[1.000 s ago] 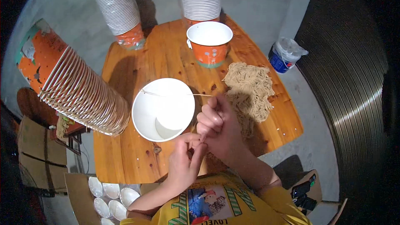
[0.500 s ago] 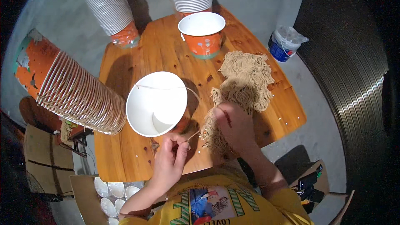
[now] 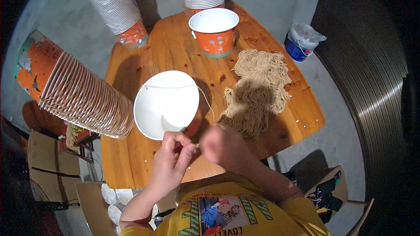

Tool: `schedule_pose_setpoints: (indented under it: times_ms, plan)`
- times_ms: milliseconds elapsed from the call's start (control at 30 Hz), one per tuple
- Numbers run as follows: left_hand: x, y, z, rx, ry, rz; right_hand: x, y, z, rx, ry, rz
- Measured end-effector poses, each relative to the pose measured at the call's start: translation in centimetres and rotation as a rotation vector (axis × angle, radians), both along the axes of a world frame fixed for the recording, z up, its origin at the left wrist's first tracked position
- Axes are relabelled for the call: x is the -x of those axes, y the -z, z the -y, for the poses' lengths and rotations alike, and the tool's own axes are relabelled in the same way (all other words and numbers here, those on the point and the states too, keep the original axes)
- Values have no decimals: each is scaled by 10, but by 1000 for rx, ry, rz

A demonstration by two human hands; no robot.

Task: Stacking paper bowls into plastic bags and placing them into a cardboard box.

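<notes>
A white paper bucket (image 3: 168,102) is tipped on the wooden table, its open mouth toward me. A thin tan string (image 3: 206,95) crosses the mouth and curves down the right side to my hands. My left hand (image 3: 171,159) is closed in a pinch on the string, just below the rim. Close beside it, my right hand (image 3: 217,143) is curled at the string; its fingertips are blurred and partly hidden. Behind my right hand lies a heap of tan strings (image 3: 262,67), partly in shadow.
Nested buckets with string handles (image 3: 89,96) lean at the left. An orange bucket (image 3: 214,41) stands at the far side, near wrapped bucket stacks (image 3: 114,6). A box of white containers (image 3: 94,205) sits below the table's left edge. A blue-white pail (image 3: 302,43) stands on the floor.
My right hand has moved left and nearer to me, off the string heap, to my left hand. My left hand stays pinched at nearly the same spot.
</notes>
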State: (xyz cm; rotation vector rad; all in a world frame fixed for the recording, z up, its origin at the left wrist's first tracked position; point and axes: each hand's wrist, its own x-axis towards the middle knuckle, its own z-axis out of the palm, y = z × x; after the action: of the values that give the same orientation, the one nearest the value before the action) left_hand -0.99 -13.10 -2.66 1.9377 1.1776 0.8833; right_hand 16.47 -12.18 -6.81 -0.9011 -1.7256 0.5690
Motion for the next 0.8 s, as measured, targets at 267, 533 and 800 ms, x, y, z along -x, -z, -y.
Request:
schedule_pose_setpoints:
  times_ms: [267,533,800]
  plan:
    - [1,-18,-14,-621,-153,-346,14,8,-7,40,197,-95]
    - [6,-6,-20,-481,-131,-390,26,7,-13,178,295,-61]
    - [2,-6,-21,-479,-114,-383,29,10,-16,73,342,-37]
